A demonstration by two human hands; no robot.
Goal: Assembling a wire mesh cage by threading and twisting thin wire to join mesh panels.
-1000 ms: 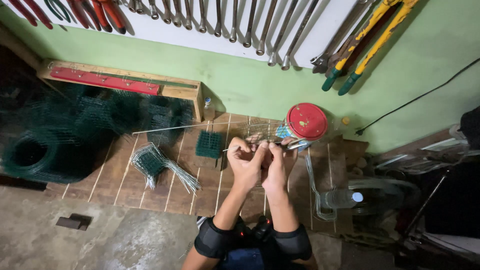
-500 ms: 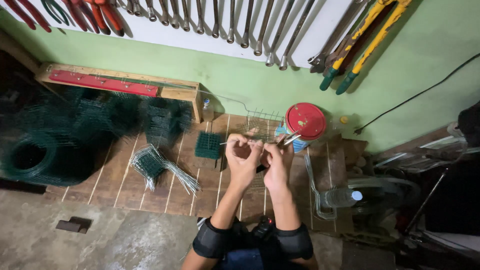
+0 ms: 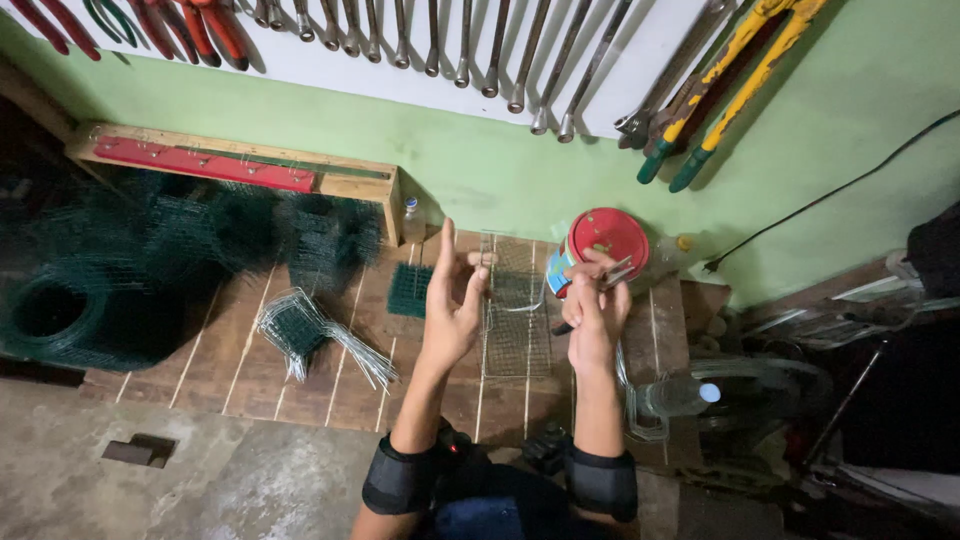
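Since the earlier picture, the two hands had come apart. The left hand (image 3: pixel 452 305) was lifted with its fingers spread, holding nothing. The right hand (image 3: pixel 594 312) was squeezed shut on pliers (image 3: pixel 612 276). The wire mesh panel (image 3: pixel 515 305) lay flat between the hands, its long side running away from the person, closer to the left hand.

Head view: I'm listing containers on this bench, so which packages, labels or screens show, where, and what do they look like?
Round tin: on the planks by the green wall, just beyond the right hand; red lid, blue-and-white label band on its side.
Small bottle: against the wall beside the wooden frame's end; clear, pale cap.
Plastic bottle: lying at the bench's right edge; clear, blue cap.
No screens or signs.
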